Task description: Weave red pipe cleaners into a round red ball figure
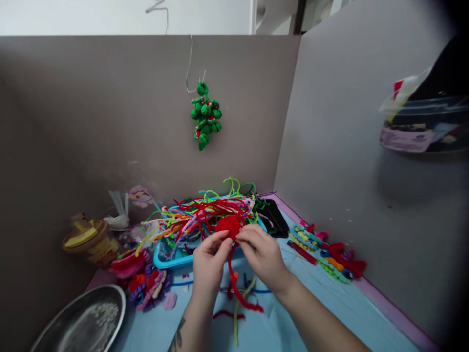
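Note:
Between my two hands is a red round piece (227,224), which looks like soft fuzzy yarn work. My left hand (209,261) pinches its lower left edge between thumb and fingers. On the lower right edge, the thumb and fingertips of my right hand (262,254) are closed. A thick red strand (234,281) hangs below the piece and curves to the right over the table. Behind my hands, a blue tray (174,263) is heaped with multicoloured fuzzy strands (205,210), many of them red. Fingertip detail is too small to make out.
Loose strand pieces lie on the blue table cover (315,303). A metal bowl (119,298) and colourful knitted pieces (146,286) stand at left. Fish-like knitted items (330,254) and a red pen (304,252) lie at right. A green knitted ornament (205,115) hangs on the back partition.

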Demonstrator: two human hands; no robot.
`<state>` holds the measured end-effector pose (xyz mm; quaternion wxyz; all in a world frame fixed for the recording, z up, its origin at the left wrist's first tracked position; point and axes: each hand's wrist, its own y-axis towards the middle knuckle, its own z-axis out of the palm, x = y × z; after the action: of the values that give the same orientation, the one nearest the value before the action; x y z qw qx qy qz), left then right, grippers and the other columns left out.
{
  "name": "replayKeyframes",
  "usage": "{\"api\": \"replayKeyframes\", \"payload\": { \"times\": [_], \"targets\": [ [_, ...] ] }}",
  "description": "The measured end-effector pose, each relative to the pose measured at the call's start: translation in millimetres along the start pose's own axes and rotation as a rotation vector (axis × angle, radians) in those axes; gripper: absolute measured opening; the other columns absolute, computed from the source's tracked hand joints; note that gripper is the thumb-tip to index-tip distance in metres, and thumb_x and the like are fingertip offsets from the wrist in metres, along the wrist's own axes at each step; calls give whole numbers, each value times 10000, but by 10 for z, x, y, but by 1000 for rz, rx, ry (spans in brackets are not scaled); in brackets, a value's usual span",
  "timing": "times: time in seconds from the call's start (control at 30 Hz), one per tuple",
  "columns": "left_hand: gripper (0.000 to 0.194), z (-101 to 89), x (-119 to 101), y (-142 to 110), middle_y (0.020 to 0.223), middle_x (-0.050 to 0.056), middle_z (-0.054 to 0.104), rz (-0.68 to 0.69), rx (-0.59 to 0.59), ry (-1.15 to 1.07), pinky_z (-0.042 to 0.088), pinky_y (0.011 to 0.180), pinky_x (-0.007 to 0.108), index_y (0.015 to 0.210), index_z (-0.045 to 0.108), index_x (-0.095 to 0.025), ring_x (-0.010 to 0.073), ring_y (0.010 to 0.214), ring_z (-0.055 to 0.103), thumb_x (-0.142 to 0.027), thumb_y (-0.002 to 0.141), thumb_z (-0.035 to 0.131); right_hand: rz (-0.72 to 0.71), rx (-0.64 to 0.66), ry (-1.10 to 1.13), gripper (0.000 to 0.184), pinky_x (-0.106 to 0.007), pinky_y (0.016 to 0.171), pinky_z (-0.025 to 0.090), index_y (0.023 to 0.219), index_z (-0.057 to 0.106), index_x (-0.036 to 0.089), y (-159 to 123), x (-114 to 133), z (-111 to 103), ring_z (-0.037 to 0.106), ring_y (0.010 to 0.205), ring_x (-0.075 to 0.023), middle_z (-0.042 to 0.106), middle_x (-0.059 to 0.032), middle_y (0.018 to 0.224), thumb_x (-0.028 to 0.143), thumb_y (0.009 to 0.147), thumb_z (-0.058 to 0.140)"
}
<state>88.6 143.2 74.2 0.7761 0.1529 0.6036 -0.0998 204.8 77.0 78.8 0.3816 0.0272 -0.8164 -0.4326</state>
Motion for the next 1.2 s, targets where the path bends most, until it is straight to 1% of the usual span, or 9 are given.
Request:
{"api": "replayKeyframes", "payload": {
  "times": [0.13, 0.3, 0.43, 0.57, 0.67, 0.9, 0.97, 1.07, 1.2],
  "targets": [
    [292, 20, -14, -25, 766, 49, 724, -44, -17, -21, 510, 652, 242, 874, 713, -163, 143, 681, 643, -259, 602, 755, 46, -85, -18, 110, -328, 759, 485, 813, 624, 221, 10, 2, 24, 594, 806, -172, 649, -32, 817, 156, 825, 536],
    [294, 29, -28, -50, 723, 27, 714, 3, -17, 53, 513, 644, 232, 870, 717, -171, 129, 652, 630, -238, 587, 765, 165, -186, -82, 51, -336, 763, 470, 760, 619, 210, 12, 27, 52, 568, 834, -186, 588, -43, 837, 172, 784, 593],
    [247, 39, 1, -63, 723, 21, 708, 49, -41, 81, 506, 632, 220, 853, 714, -174, 121, 644, 621, -245, 619, 747, 173, -206, -76, 61, -325, 738, 474, 783, 638, 207, -14, 19, 85, 564, 820, -181, 569, -46, 839, 173, 781, 587],
    [224, 38, 39, -69, 746, 22, 707, 69, -53, 85, 498, 643, 214, 850, 707, -172, 117, 659, 615, -239, 639, 737, 212, -196, -49, 64, -329, 747, 471, 805, 644, 207, -35, 29, 104, 569, 836, -186, 594, -47, 849, 189, 790, 584],
    [224, 37, 60, -65, 744, 24, 704, 64, -49, 62, 494, 639, 216, 853, 701, -167, 117, 658, 612, -240, 644, 735, 208, -180, -20, 78, -331, 749, 471, 795, 650, 208, -38, 40, 107, 572, 826, -185, 603, -47, 836, 191, 796, 574],
    [226, 36, 50, -57, 741, 26, 708, 41, -38, 32, 494, 645, 220, 843, 703, -164, 120, 662, 618, -232, 631, 742, 241, -180, 7, 102, -344, 753, 473, 821, 669, 217, -33, 36, 111, 564, 838, -191, 583, -50, 860, 214, 792, 572],
    [227, 39, 40, -59, 739, 24, 710, 30, -28, 4, 493, 642, 216, 839, 703, -168, 117, 658, 621, -229, 624, 745, 242, -176, 20, 111, -343, 769, 472, 777, 673, 216, -33, 38, 112, 552, 863, -195, 547, -56, 902, 214, 787, 562],
    [220, 41, 29, -56, 735, 21, 713, 11, -13, -36, 490, 643, 211, 828, 703, -173, 113, 658, 621, -226, 619, 747, 236, -183, 16, 112, -366, 853, 446, 727, 661, 216, -30, 36, 115, 518, 953, -209, 487, -66, 1021, 209, 775, 561],
    [217, 23, 21, -22, 695, 8, 697, 17, -28, -24, 476, 621, 196, 820, 699, -172, 98, 628, 601, -225, 616, 752, 211, -130, 47, 141, -402, 922, 410, 777, 661, 234, -17, 7, 93, 477, 1054, -225, 460, -62, 1151, 175, 790, 533]
  ]
}}
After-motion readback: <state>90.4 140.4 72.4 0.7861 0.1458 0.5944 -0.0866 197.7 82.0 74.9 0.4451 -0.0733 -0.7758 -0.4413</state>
